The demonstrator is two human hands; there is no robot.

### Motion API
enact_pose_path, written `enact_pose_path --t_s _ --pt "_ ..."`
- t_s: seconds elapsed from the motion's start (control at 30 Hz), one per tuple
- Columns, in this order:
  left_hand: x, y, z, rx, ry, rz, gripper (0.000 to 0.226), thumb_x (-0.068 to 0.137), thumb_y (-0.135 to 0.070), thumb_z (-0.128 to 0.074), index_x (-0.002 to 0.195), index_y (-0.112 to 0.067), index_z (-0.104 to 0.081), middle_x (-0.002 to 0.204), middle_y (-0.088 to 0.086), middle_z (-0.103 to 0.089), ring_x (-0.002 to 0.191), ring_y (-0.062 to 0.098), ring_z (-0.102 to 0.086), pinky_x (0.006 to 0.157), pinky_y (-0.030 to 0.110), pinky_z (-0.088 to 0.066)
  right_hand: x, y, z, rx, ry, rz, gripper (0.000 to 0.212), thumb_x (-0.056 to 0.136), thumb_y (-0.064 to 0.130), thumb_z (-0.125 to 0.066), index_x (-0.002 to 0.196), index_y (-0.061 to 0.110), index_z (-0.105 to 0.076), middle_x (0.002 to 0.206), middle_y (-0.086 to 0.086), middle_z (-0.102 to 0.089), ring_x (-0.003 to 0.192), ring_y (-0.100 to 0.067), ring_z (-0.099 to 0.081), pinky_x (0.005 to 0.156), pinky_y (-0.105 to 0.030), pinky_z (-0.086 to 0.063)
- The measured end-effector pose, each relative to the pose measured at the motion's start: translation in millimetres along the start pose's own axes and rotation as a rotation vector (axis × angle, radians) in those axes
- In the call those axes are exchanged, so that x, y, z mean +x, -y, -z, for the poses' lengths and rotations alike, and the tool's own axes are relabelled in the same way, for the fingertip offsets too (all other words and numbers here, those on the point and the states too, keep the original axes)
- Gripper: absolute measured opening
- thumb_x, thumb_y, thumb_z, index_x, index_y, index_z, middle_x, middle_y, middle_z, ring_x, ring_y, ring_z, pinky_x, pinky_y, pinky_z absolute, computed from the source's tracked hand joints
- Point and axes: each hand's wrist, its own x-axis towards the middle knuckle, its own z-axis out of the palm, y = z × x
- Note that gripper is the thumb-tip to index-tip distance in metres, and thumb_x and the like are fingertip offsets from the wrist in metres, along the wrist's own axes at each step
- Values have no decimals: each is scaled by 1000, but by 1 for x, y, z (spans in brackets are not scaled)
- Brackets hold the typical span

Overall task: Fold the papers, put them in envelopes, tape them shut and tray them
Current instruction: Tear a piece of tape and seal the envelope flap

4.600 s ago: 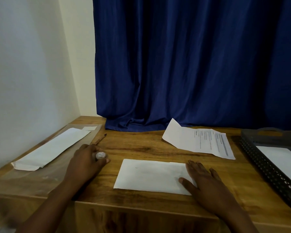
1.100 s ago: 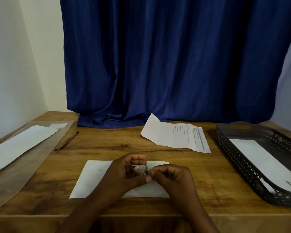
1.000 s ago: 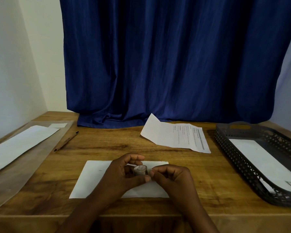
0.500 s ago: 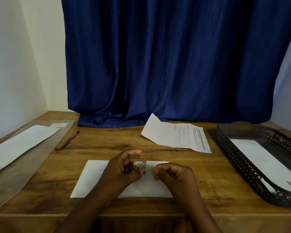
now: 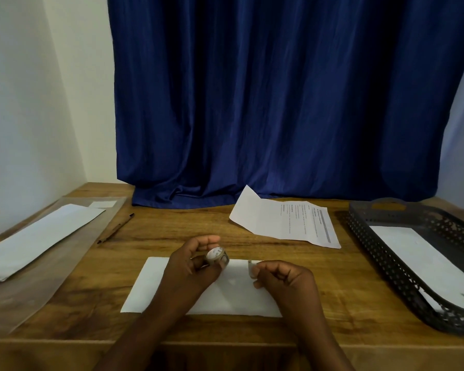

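Left hand (image 5: 192,266) grips tape roll (image 5: 217,257); right hand (image 5: 281,277) pinches its free end above the envelope (image 5: 233,293). Risk: the drawn strip twisting and sticking to itself.

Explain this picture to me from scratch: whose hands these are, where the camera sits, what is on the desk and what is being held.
No machine here: a person wears a camera on the head, looking forward and down at their own hands. The left hand grips a small tape roll. The right hand pinches the pulled-out tape end. Both are over a white envelope lying on the wooden desk. Farther back lies a printed sheet. At right, a dark tray holds another envelope. At left are a pencil and a clear sleeve with white paper lying on it.
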Motion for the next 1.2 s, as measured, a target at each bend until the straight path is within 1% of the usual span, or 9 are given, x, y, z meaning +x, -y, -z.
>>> enact_pose_path --t_s 0.27,0.4,0.53,0.7,0.77,0.87,0.93,1.03,1.2 --pt "11 3 87 402 -218 -27 42 82 -32 -83 118 -42 -63 109 -26 -69 98 -4 -66 76 18 -57 1 -2 0 -81 51 30 23 88 24 -76 74 42 -78 82 22 -75 83 9 -65 63 -10 -46" --pt "11 7 130 648 -310 162 49 85 -41 -78 129 -36 -58 114 -13 -66 99 7 -63 86 32 -55 1 -1 -1 -100 65 67 31 87 22 -76 74 50 -76 84 29 -73 86 12 -63 68 -14 -44" --pt "0 13 144 723 -249 136 40 91 -38 -73 126 -28 -58 113 -5 -67 97 12 -64 86 38 -57 -1 2 -2 -120 73 92 33 86 25 -76 74 56 -74 82 33 -72 85 16 -61 65 -8 -42" --pt "3 11 139 861 -232 115 64 88 -37 -75 144 -26 -47 139 4 -55 122 24 -56 101 43 -49 -1 0 -2 -86 85 63 26 86 28 -76 76 53 -76 85 29 -74 87 9 -64 71 -16 -46" --pt "5 6 125 922 -240 5 69 85 -38 -78 146 -26 -46 147 4 -50 130 24 -50 106 43 -44 0 -2 -1 -57 82 51 22 85 30 -76 77 50 -77 85 26 -75 85 9 -65 70 -18 -46" --pt "6 -2 86 839 -83 -200 60 88 -39 -76 142 -31 -51 147 -6 -51 133 7 -41 109 30 -36 1 -2 3 63 -34 8 3 80 42 -77 78 42 -79 82 15 -77 81 0 -68 71 -28 -49" --pt "5 -4 53 830 86 -271 55 92 -51 -66 143 -40 -48 150 -17 -46 135 -6 -31 115 25 -29 2 -2 6 172 -141 -24 8 81 42 -77 82 35 -80 82 5 -78 85 -14 -71 77 -39 -56" --pt "5 -2 9 825 257 -290 58 95 -64 -51 148 -43 -41 157 -22 -36 145 -4 -23 120 25 -20 1 0 11 351 -240 -82 8 88 30 -74 90 28 -81 85 -6 -79 86 -27 -74 82 -44 -59" --pt "4 11 -25 914 459 -219 64 98 -70 -34 156 -41 -29 166 -20 -19 153 2 -10 124 31 -6 1 4 15 435 -247 -135 11 90 17 -71 89 21 -82 88 -12 -78 80 -24 -73 76 -39 -58"
